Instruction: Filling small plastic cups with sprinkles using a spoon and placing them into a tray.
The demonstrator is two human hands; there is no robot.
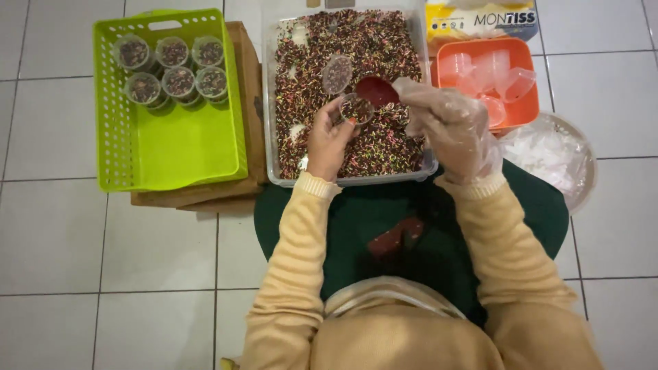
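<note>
— How's the light?
— Even and soft, a little warm, falling from above; the white floor tiles (55, 233) are bright without glare.
— Shadows?
— Faint ones under the green basket (171, 147), lower left of it.
— Sharpness?
— Slightly soft all over. The plastic glove (456, 127) at centre right catches a dull sheen, and lines bend toward the frame's edges.
</note>
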